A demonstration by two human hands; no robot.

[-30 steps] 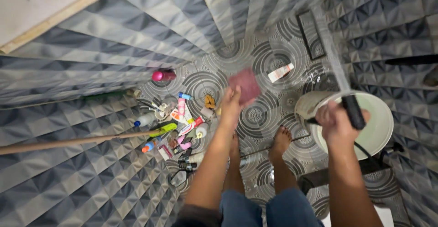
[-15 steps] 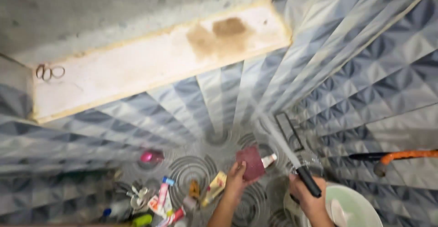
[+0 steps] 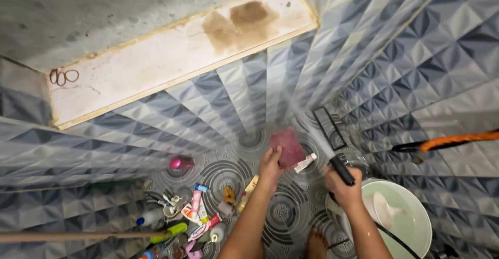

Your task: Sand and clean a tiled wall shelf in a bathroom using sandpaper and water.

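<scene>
A dark red rectangular scrubbing pad [image 3: 289,148] is held up in the left hand [image 3: 270,166], pinched along its lower left edge between thumb and fingers, above the patterned floor [image 3: 228,178] of a tiled washroom. The right hand [image 3: 342,186] is closed around the black handle of a spray nozzle [image 3: 342,170], from which a thin jet of water [image 3: 312,134] is thrown up and to the left, past the right edge of the pad; whether the jet strikes the pad cannot be told. The two hands are held apart, the pad just left of the nozzle. One white bucket [image 3: 403,212] stands below the right hand, and a black hose [image 3: 397,241] is seen running down from that hand across it. A white tube with a red end [image 3: 304,163] lies on the floor behind the pad. To the lower left a heap of toiletries is spread on the floor: a pink round-capped bottle [image 3: 179,162], a pink tube with a blue cap [image 3: 196,201], a red and white tube [image 3: 205,228], a yellow-green item [image 3: 171,231] and a clear bottle with a blue cap [image 3: 148,218]; the rest are too small to be counted. One wooden stick [image 3: 73,236] crosses the lower left corner. An orange and black hose [image 3: 449,141] is seen against the right wall. High on the left, a pale ledge [image 3: 156,64] bears a brown stain and two loops of rubber band [image 3: 63,76].
</scene>
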